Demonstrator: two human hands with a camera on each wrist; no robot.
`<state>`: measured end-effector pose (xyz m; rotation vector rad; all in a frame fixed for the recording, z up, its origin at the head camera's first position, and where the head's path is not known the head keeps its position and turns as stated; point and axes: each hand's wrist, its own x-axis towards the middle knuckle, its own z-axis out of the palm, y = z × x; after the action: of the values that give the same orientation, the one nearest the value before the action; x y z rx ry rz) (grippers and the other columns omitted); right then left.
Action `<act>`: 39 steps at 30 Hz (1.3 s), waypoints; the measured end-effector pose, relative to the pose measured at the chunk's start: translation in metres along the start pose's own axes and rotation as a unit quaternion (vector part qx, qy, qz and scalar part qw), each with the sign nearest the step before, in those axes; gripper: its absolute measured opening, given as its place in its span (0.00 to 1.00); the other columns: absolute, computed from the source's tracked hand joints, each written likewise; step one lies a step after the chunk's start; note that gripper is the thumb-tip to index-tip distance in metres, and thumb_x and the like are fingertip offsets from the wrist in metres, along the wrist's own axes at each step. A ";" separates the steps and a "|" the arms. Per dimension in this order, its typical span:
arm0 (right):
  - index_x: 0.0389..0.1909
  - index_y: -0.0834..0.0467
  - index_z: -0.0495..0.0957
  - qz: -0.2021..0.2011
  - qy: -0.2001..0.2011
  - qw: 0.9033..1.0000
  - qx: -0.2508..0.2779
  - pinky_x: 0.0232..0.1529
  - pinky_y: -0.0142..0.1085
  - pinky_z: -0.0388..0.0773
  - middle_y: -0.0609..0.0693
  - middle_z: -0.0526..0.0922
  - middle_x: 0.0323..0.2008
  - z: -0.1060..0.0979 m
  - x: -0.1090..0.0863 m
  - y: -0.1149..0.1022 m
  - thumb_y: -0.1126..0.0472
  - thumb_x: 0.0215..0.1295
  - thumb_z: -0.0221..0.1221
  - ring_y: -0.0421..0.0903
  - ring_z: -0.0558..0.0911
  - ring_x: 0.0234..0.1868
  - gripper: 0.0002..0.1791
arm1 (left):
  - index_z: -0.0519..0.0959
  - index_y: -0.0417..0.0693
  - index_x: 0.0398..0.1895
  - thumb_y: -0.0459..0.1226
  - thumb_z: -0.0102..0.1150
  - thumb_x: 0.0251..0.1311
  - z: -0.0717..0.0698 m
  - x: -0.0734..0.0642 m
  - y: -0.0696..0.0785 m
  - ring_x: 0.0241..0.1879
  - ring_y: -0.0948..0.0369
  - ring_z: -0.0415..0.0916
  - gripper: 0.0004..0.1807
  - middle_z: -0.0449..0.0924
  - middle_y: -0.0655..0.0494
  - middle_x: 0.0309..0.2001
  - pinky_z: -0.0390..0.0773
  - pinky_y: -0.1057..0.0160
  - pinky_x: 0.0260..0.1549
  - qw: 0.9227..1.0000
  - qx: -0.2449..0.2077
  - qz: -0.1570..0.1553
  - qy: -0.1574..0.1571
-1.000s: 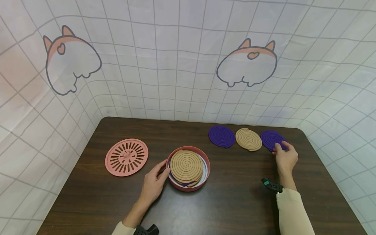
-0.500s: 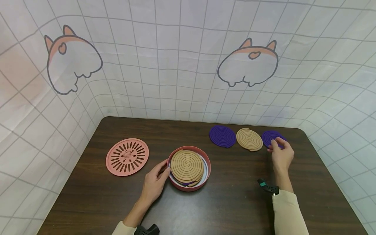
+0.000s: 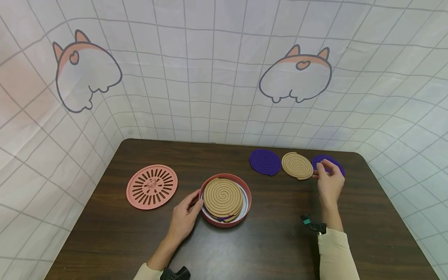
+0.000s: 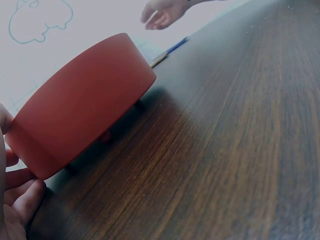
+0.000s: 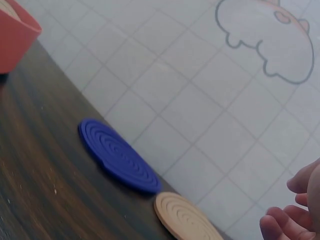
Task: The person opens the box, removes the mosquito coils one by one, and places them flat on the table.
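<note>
My left hand (image 3: 184,217) grips the red round container (image 3: 246,210) at its left side, thumb at the rim. In the left wrist view, its fingers reach under the container's base. Inside lies a stack of spiral mosquito coils, a tan one (image 3: 223,196) on top, with purple showing below. My right hand (image 3: 330,184) hovers by the rightmost purple coil (image 3: 317,158) and partly hides it. Its fingers are loosely bent, and nothing shows between them in the right wrist view. Left of that coil are a tan coil (image 3: 297,166) and another purple coil (image 5: 120,156).
A pink slotted lid (image 3: 151,187) lies flat on the dark wooden table (image 3: 266,241), left of the container. Behind the table's back edge hangs a white grid-patterned curtain (image 3: 217,77). Each wrist carries a black strap (image 3: 317,226).
My right hand has moved left and slightly away from me, off the rightmost purple coil towards the tan one. My left hand and the container have stayed put.
</note>
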<state>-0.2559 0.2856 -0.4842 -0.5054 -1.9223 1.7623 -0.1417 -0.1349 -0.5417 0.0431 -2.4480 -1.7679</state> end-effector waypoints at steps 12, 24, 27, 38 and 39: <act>0.58 0.65 0.78 -0.011 -0.008 1.000 0.013 0.28 0.23 0.81 0.39 0.81 0.41 0.009 -0.013 -0.008 0.64 0.68 0.63 0.32 0.82 0.28 0.20 | 0.77 0.55 0.65 0.46 0.58 0.70 0.000 0.000 0.001 0.59 0.61 0.79 0.22 0.81 0.55 0.60 0.80 0.59 0.57 1.000 0.001 -0.005 0.002; 0.59 0.69 0.76 -0.031 -0.023 0.999 0.038 0.28 0.24 0.81 0.38 0.83 0.41 0.016 -0.021 -0.016 0.65 0.67 0.62 0.35 0.83 0.29 0.21 | 0.77 0.55 0.65 0.47 0.57 0.71 0.000 0.000 0.002 0.60 0.60 0.79 0.22 0.81 0.54 0.61 0.80 0.59 0.57 1.000 0.003 -0.005 0.001; 0.58 0.67 0.77 -0.044 -0.028 0.998 0.034 0.28 0.24 0.81 0.40 0.83 0.42 0.017 -0.025 -0.018 0.64 0.68 0.62 0.35 0.83 0.29 0.20 | 0.76 0.54 0.66 0.46 0.57 0.71 0.000 0.000 0.002 0.61 0.59 0.79 0.22 0.81 0.54 0.61 0.79 0.59 0.58 1.000 -0.002 -0.007 -0.001; 0.57 0.65 0.79 -0.057 -0.040 0.997 0.017 0.28 0.23 0.81 0.36 0.84 0.41 0.021 -0.028 -0.022 0.63 0.68 0.63 0.35 0.83 0.30 0.19 | 0.76 0.54 0.66 0.45 0.57 0.71 0.000 0.000 0.002 0.61 0.61 0.79 0.22 0.81 0.55 0.61 0.79 0.60 0.58 1.000 -0.003 -0.008 -0.003; 0.57 0.65 0.79 -0.058 -0.040 0.997 0.016 0.29 0.23 0.81 0.36 0.84 0.41 0.021 -0.029 -0.023 0.63 0.68 0.63 0.34 0.83 0.30 0.18 | 0.76 0.54 0.66 0.45 0.57 0.71 0.000 0.000 0.002 0.61 0.60 0.79 0.22 0.81 0.55 0.61 0.79 0.60 0.58 1.000 -0.002 -0.008 -0.003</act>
<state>-0.2431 0.2498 -0.4659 -0.3089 -1.9341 1.7591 -0.1415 -0.1338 -0.5396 0.0565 -2.4546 -1.7824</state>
